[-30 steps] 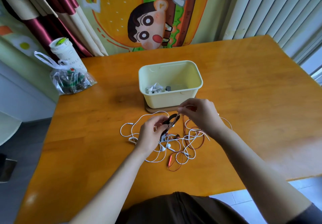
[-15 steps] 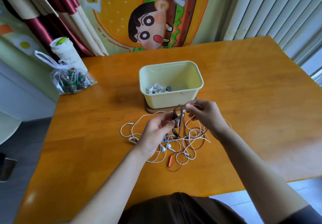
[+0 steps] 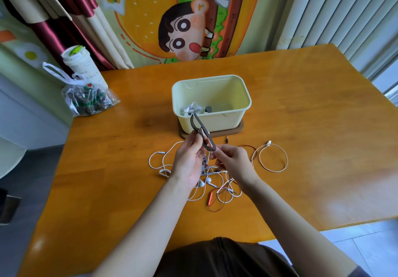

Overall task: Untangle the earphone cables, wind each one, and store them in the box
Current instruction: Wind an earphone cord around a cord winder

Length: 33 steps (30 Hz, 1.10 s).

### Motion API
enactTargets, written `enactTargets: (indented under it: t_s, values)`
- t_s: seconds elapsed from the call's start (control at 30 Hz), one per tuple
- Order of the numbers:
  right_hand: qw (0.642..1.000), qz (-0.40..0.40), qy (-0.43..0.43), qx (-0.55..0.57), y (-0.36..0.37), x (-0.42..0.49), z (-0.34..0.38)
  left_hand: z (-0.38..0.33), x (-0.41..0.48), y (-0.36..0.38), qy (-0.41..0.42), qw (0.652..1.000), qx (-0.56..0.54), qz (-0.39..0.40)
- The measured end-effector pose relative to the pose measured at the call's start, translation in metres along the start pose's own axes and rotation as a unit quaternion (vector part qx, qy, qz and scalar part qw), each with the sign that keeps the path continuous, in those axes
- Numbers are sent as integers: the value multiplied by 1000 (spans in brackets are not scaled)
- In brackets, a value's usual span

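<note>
A tangle of white and red earphone cables [image 3: 212, 185] lies on the wooden table [image 3: 312, 126] in front of me. My left hand [image 3: 189, 160] grips a looped dark flat cable [image 3: 201, 130] with thin reddish wire wound round its middle, lifted above the tangle. My right hand [image 3: 233, 160] pinches the loop's lower end. Behind it stands the pale yellow box [image 3: 228, 96] on a brown base, holding a wound white earphone [image 3: 190, 110] and a small dark item [image 3: 208, 109].
A white cable loop [image 3: 272, 157] with a plug lies to the right of my hands. At the table's back left sit a clear plastic bag [image 3: 86, 100] and a white cup [image 3: 83, 65]. Curtains and a cartoon hanging stand behind the table.
Both hands raised the dark cable loop higher, towards the box. My right hand dropped from the loop's top to its lower end, uncovering the white cable loop at the right.
</note>
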State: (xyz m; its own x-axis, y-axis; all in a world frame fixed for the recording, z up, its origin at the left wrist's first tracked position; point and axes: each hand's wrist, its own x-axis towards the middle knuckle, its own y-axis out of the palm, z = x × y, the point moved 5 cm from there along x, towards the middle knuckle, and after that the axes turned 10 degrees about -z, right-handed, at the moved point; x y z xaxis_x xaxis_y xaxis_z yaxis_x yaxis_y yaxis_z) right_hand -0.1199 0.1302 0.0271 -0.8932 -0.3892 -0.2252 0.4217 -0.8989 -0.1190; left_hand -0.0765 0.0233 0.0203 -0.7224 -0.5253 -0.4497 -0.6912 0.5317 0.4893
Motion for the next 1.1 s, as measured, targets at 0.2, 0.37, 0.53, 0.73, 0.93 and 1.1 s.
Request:
enactTargets:
  t_s: [0.2,0.37,0.53,0.73,0.93,1.1]
  values:
    - [989,-10,-56,-136,-2,-2,6,5,2,-10,8,994,53,-91]
    - [989,-22,-47,-138,-4,-6,3,-3,4,-10,116,974,148,-125]
    - [978,-2,-93,-188,0,-13,14,-13,2,-12,260,909,304,-114]
    - [948,25,-169,-268,-16,-4,39,-18,3,-15,312,852,414,-67]
    - [935,-7,-217,-281,-36,14,58,-16,-9,-2,291,842,452,51]
    - [945,-43,-218,-239,-47,23,59,-17,-11,1,229,871,423,101]
